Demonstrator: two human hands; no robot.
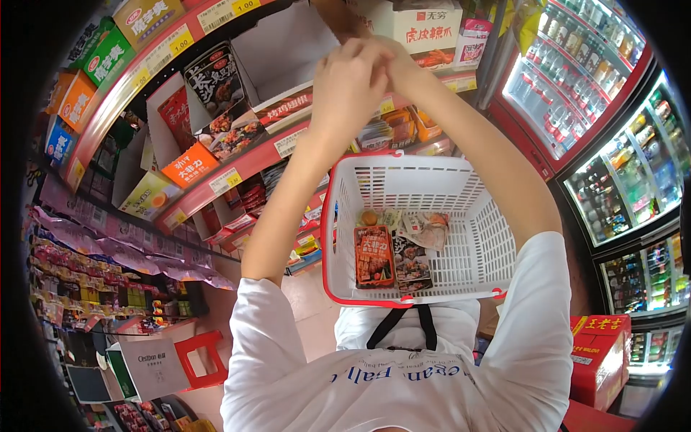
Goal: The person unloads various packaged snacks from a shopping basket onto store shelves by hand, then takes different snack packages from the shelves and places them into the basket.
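Note:
My left hand [348,83] and my right hand [394,59] meet in front of an upper shelf. The left fingers are curled together and overlap my right hand, whose fingers are mostly hidden. What lies between them I cannot make out; a brown shape [345,20] shows just beyond. Below my forearms, against my waist, is a white shopping basket [497,209] with a red rim. Inside it lie an orange-red snack packet [375,258], a black snack packet [412,263] and a pale clear-wrapped packet [425,229]. How the basket is supported is not visible.
Beside my hands stands a white snack box [421,32] with red lettering. Shelves to the left hold a black packet [214,75] and an orange box [189,165]. Lit drink fridges [576,72] line the right side. A red carton [601,353] stands at lower right.

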